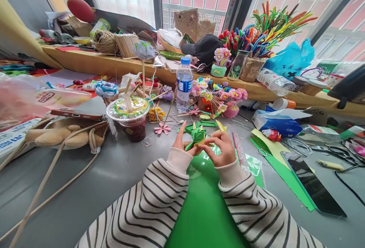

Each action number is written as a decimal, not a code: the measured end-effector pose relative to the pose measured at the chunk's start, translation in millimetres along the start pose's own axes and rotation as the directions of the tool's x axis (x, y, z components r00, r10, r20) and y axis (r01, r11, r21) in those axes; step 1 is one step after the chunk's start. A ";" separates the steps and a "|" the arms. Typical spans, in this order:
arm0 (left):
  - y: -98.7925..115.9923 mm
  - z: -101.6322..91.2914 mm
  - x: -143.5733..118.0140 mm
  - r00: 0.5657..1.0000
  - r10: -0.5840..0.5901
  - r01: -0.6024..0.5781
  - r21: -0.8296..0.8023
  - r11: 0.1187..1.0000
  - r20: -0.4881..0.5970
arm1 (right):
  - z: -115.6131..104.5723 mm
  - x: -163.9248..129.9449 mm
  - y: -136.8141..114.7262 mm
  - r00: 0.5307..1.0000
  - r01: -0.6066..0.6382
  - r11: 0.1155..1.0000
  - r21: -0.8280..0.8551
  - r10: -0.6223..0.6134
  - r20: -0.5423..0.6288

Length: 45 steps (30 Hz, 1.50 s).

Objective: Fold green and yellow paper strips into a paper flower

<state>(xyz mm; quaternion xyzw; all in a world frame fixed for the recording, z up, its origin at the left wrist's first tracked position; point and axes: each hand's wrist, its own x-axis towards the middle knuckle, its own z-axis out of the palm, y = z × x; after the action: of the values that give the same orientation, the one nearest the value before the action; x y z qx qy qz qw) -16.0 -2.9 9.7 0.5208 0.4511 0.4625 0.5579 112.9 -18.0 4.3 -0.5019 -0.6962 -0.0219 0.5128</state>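
Observation:
Over the green mat, a small green folded-paper piece with pale yellow tips is held between my hands. My left hand grips it from the left and below, index finger raised beside it. My right hand is closed, thumb and index finger pinching the paper's lower right edge. The fingers partly cover the piece. A yellow paper strip shows just behind my right hand, and more green folded paper lies behind the piece.
To the left stand a lidded cup and a bag with a phone on it. A water bottle and paper flowers are behind. At right lie a ruler, a tablet-like device, scissors and a tissue pack.

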 end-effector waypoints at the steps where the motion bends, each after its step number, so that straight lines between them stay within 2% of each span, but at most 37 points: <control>1: 0.1 -0.1 -0.5 1.000 0.010 -0.010 0.000 1.000 0.003 | -0.3 0.1 1.2 1.000 0.004 1.000 -0.002 -0.004 0.001; 6: -0.5 2.0 -1.4 0.998 0.029 -0.031 0.027 0.999 0.050 | -1.3 -0.4 4.4 1.000 -0.008 1.000 0.008 0.008 -0.005; 10: -3.1 4.7 -0.1 1.000 0.023 -0.023 0.016 1.000 0.022 | -0.1 -2.0 5.4 0.999 -0.017 1.000 0.000 0.017 -0.031; 13: -3.3 4.4 0.2 0.997 0.028 -0.028 -0.004 1.000 0.078 | 0.8 -2.0 6.7 0.999 -0.017 1.000 -0.005 0.017 -0.036; 16: -1.3 2.8 0.2 0.994 0.002 0.000 -0.014 1.000 0.106 | -1.1 0.4 7.3 1.000 0.006 1.000 -0.006 -0.007 -0.003; 19: 0.7 0.9 0.5 0.997 -0.038 0.036 0.022 0.999 0.072 | -6.6 4.4 6.8 0.996 0.074 0.997 -0.026 -0.072 0.056; 23: 0.9 -0.3 1.0 0.999 -0.022 0.018 0.084 0.996 0.046 | -13.1 8.0 7.6 0.982 0.144 0.987 -0.070 -0.134 0.133; 31: -0.6 2.9 -0.4 0.988 -0.033 0.052 -0.124 0.991 0.154 | -14.1 10.6 11.3 0.975 0.199 0.977 -0.079 -0.190 0.114; 37: -0.1 3.9 -0.5 0.991 -0.027 0.051 -0.184 0.982 0.134 | -14.2 11.9 5.2 0.983 0.176 0.974 -0.142 -0.166 0.082; 40: -0.7 4.1 0.2 0.991 -0.007 0.035 -0.208 0.978 0.133 | -12.1 10.9 4.9 0.988 0.146 0.986 -0.078 -0.141 0.067; 45: -0.6 3.8 1.3 0.991 0.007 0.023 -0.223 0.975 0.133 | -9.1 8.9 5.6 0.983 0.103 0.989 0.103 -0.117 0.141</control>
<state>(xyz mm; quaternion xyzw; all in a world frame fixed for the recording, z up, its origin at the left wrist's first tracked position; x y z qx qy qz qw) -12.0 -2.2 9.3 0.4823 0.3601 0.4724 0.6438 123.6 -14.1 12.5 -0.4378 -0.7589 0.0198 0.4817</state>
